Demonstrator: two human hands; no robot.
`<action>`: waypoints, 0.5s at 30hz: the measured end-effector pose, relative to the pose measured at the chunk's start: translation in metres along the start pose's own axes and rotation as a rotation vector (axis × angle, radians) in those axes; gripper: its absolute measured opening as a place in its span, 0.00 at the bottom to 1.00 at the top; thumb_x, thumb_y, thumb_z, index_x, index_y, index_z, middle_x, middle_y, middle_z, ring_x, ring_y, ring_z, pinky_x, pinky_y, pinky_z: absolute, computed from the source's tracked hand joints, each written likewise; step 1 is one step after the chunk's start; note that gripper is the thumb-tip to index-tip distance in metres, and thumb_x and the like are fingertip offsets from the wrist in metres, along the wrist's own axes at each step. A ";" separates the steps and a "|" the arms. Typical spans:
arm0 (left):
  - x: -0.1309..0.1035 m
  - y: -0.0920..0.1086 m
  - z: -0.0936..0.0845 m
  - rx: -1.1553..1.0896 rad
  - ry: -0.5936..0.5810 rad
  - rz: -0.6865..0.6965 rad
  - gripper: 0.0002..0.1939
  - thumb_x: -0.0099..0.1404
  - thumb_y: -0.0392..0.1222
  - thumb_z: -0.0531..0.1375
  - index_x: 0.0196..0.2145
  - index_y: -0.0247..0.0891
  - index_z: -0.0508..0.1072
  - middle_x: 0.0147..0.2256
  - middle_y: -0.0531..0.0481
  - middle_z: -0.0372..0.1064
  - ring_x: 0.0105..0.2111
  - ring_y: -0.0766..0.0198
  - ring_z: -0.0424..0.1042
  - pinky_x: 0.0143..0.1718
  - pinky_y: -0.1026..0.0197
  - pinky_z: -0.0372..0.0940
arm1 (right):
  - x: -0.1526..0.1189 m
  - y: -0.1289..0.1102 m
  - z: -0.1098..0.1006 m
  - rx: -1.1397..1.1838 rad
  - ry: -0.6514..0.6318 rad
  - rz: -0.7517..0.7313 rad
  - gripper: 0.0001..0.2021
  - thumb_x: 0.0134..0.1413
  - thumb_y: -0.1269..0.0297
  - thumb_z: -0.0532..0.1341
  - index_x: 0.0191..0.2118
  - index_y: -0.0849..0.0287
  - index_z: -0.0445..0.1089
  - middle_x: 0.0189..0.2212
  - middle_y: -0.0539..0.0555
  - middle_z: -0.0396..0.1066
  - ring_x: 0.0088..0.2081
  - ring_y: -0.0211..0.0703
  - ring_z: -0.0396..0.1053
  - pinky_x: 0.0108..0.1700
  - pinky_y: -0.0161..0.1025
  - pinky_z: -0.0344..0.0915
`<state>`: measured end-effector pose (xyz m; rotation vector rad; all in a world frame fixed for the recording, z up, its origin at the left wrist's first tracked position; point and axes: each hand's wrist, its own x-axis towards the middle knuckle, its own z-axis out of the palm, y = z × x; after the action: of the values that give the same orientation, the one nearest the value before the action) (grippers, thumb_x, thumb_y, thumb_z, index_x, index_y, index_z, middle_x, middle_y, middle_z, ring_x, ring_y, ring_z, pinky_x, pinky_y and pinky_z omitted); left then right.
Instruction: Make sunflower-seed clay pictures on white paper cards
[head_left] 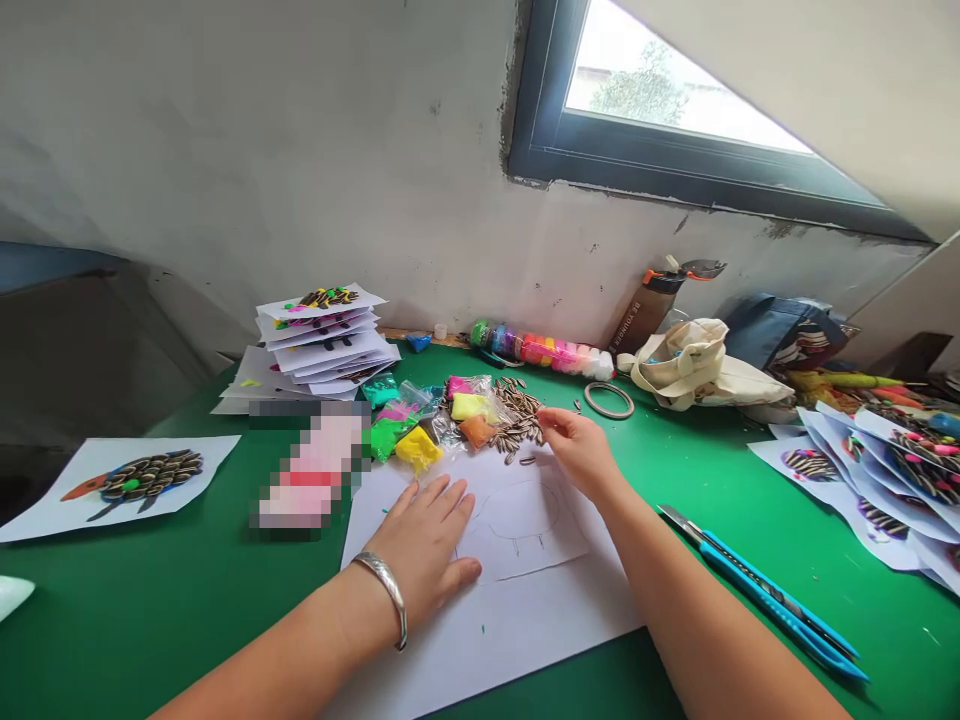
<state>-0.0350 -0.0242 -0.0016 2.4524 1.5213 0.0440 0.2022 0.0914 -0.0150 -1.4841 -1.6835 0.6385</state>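
My left hand, a silver bangle at its wrist, lies flat with fingers stretched out on a small sheet of paper. That sheet bears a pencil drawing of a rounded body with thin legs, partly covered by the hand. Under it is a larger white sheet. My right hand is at the right edge of a pile of sunflower seeds, its thumb and fingers pinched together. Whatever lies between those fingertips is hidden. Left of the seeds are small bags of coloured clay, including a yellow one.
A blue utility knife lies on the green table right of my forearm. Paper stacks with seed pictures stand at back left and right. A seed bird picture, tape ring, bottle and cloth bag surround the workspace.
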 end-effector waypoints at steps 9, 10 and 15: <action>0.000 -0.010 0.000 -0.046 0.034 0.035 0.31 0.60 0.44 0.58 0.61 0.45 0.60 0.63 0.45 0.55 0.64 0.49 0.50 0.63 0.41 0.46 | 0.001 0.018 -0.004 -0.248 0.009 -0.176 0.19 0.50 0.77 0.52 0.44 0.58 0.74 0.43 0.57 0.75 0.45 0.47 0.70 0.49 0.45 0.65; -0.001 -0.011 0.000 -0.045 0.046 0.039 0.31 0.60 0.44 0.58 0.61 0.45 0.61 0.62 0.45 0.56 0.63 0.49 0.51 0.62 0.41 0.46 | 0.002 0.017 -0.002 -0.274 0.005 -0.214 0.21 0.49 0.79 0.52 0.47 0.59 0.73 0.46 0.58 0.73 0.49 0.49 0.68 0.53 0.47 0.62; -0.001 -0.015 0.001 -0.045 0.058 0.071 0.30 0.60 0.45 0.59 0.60 0.46 0.62 0.62 0.44 0.56 0.63 0.48 0.52 0.62 0.40 0.48 | 0.002 0.017 0.010 -0.373 -0.076 -0.371 0.27 0.45 0.85 0.51 0.50 0.58 0.71 0.53 0.59 0.67 0.57 0.50 0.59 0.59 0.49 0.55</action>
<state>-0.0483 -0.0194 -0.0057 2.4889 1.4392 0.1623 0.2040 0.0979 -0.0331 -1.3469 -2.1535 0.1879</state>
